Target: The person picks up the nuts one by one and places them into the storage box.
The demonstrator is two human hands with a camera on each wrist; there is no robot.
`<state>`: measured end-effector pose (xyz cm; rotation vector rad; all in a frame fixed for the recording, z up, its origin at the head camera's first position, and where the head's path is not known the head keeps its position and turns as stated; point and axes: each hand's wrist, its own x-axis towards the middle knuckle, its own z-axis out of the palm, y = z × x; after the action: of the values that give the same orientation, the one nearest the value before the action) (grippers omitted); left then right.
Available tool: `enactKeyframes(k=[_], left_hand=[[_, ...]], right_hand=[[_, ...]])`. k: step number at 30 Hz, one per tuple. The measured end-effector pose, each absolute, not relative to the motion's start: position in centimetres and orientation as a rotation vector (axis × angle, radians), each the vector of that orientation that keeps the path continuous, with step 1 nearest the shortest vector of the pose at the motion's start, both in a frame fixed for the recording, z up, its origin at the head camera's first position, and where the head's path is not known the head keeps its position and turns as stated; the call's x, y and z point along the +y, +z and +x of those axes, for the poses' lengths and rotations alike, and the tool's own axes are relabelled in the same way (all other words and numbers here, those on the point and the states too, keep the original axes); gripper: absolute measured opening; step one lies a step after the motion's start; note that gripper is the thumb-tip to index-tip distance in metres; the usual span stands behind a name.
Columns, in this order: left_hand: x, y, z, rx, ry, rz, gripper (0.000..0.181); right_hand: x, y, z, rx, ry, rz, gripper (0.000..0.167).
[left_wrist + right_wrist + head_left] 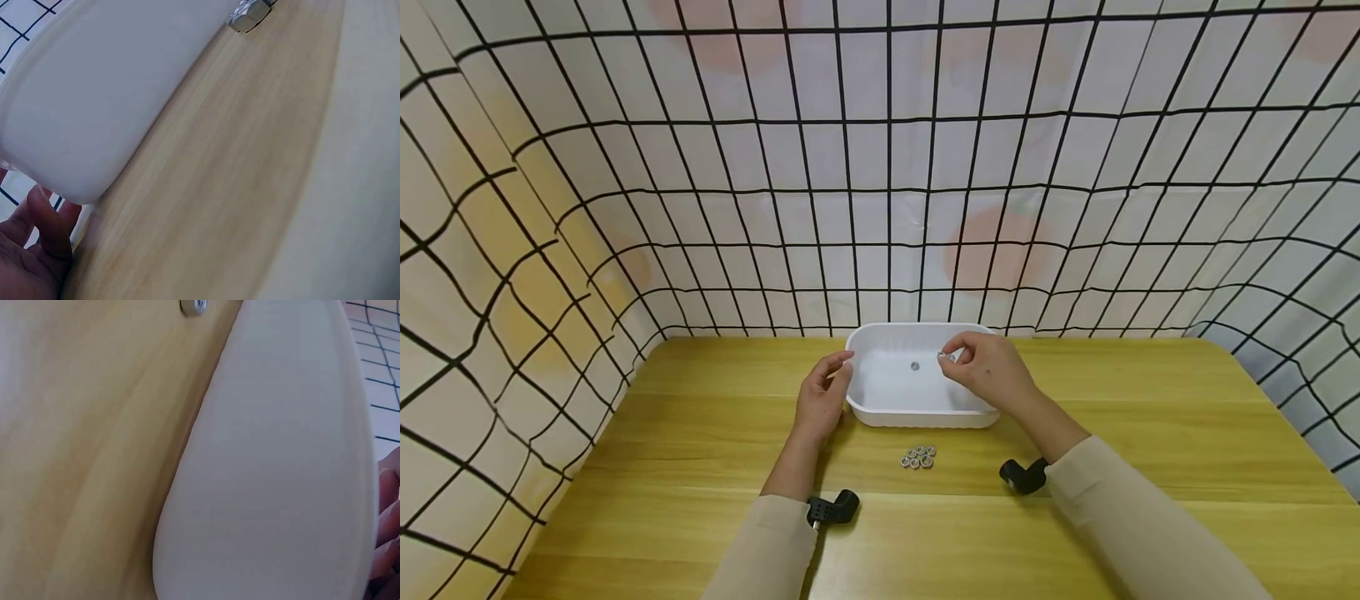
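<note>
- Pinching a small metal nut [942, 356] between thumb and forefinger: the right hand [988, 371], above the white tray [925, 419] toward three o'clock.
- Left hand [822, 400] half open, fingers beside the tray's nine-o'clock end.
- Single nut [914, 366] inside, near centre.
- Loose hex nuts [921, 452] clustered at six o'clock, on the wooden table [700, 450].

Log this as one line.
right hand: pinches nut over white tray | left hand: at tray's left end | tray: one loose nut | table: nut cluster

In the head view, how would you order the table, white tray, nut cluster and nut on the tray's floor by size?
Largest to smallest:
table
white tray
nut cluster
nut on the tray's floor
</note>
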<state>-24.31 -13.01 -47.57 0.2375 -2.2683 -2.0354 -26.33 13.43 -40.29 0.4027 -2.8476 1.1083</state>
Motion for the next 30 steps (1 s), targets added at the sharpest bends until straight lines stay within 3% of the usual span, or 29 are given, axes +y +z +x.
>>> enactKeyframes(k=[10, 30], left_hand=[[-13.1, -47.6, -24.2, -2.268, -2.034, 0.233, 0.029], [-13.1, -47.6, -24.4, -2.274, -2.039, 0.243, 0.030]], right_hand=[[12.8, -40.8, -28.4, -2.920, 1.071, 0.372, 0.018], [12.1, -41.7, -29.3, -2.920, 1.216, 0.216, 0.020]])
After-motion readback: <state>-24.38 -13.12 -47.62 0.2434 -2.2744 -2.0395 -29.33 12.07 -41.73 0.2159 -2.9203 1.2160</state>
